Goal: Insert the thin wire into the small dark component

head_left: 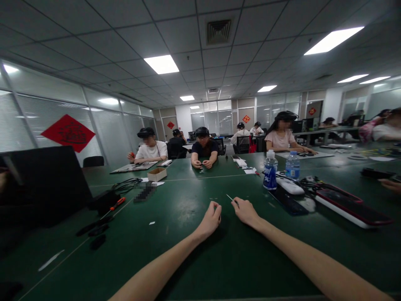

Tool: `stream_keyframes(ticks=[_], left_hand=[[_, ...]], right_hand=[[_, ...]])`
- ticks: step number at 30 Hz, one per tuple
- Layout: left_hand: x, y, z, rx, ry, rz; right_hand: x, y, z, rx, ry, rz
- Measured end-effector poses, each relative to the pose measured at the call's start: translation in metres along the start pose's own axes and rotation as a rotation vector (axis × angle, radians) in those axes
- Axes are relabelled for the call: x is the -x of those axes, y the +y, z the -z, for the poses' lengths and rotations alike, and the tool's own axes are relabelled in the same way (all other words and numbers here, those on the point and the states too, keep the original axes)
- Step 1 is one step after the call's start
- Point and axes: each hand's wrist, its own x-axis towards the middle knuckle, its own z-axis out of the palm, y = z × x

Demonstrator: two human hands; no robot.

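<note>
My right hand rests low over the green table, its fingers pinched on a thin, pale stick. The stick's free end points up and to the left; its kind is too small to tell. A short gap to the left, my left hand is closed with the fingertips curled together. Whatever it may pinch is hidden or too small to make out. The two hands are apart. Just beyond them, small faint bits lie on the green tabletop.
To the right stand a blue-labelled bottle and a water bottle, near a dark phone and a red-edged device. On the left are an orange-handled screwdriver, a small box and black cables. People sit opposite.
</note>
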Motion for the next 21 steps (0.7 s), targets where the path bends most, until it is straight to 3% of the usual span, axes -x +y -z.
stream_keyframes(ticks=[5, 11, 21], left_hand=[[0.000, 0.001, -0.004, 0.073, -0.022, 0.013], [-0.009, -0.008, 0.004, 0.272, -0.038, 0.023], [-0.023, -0.020, 0.020, 0.462, 0.085, 0.051]], right_hand=[[0.000, 0.013, 0.004, 0.003, 0.012, 0.003], [0.014, -0.010, -0.006, -0.047, -0.026, 0.125], [0.033, -0.030, 0.000, -0.070, -0.092, 0.296]])
